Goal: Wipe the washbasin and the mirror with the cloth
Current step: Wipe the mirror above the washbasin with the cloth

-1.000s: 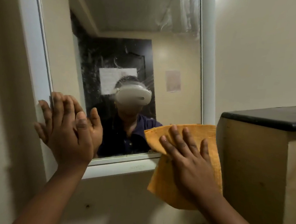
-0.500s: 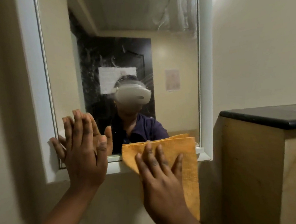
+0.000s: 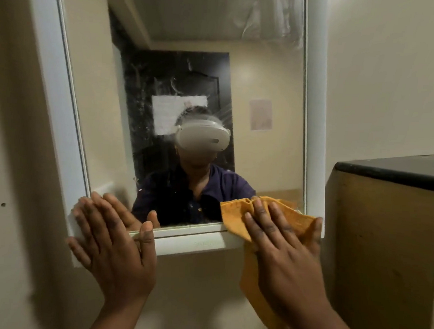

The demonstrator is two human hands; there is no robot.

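A white-framed mirror (image 3: 267, 65) hangs on the cream wall, its glass streaked with smears in the middle and at the top right. My right hand (image 3: 279, 252) presses an orange cloth (image 3: 235, 216) flat against the mirror's lower right corner and bottom frame, fingers straight. The rest of the cloth hangs down below the frame. With its fingers spread, my left hand (image 3: 109, 239) rests flat on the lower left corner of the frame. The washbasin is out of view.
A tall beige cabinet with a black top (image 3: 393, 170) stands close on the right, right beside the mirror's edge. Bare cream wall (image 3: 13, 152) lies left of the mirror and below it.
The cloth under my right hand went left along the bottom edge, then back to the lower right corner. My left hand slid down the left frame to its lower corner.
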